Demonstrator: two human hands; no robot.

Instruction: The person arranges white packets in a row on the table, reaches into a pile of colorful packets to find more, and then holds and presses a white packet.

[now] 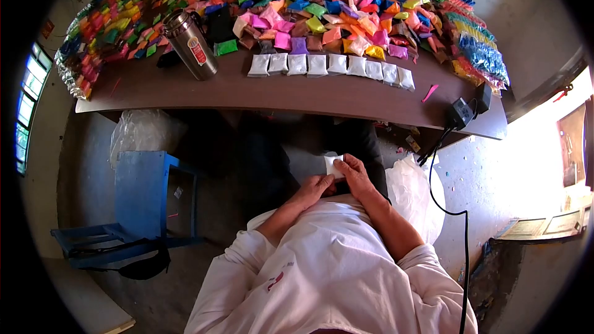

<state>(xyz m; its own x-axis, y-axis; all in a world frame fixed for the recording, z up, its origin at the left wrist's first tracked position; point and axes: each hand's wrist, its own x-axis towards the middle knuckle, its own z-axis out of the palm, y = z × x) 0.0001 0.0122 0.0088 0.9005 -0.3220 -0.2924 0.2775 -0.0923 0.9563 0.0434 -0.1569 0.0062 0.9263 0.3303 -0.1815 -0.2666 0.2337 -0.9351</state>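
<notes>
A small white packet is held low over my lap, just in front of my shirt. My right hand pinches its right side between thumb and fingers. On the lower left edge, my left hand grips the same packet, its fingertips partly hidden. Along the front of the brown table lies a row of several similar white packets. Behind that row spreads a large heap of colourful packets.
A steel flask stands on the table's left part. A pink strip and black adapters with a hanging cable are at the right. A blue chair is at left; a white plastic bag sits right of my lap.
</notes>
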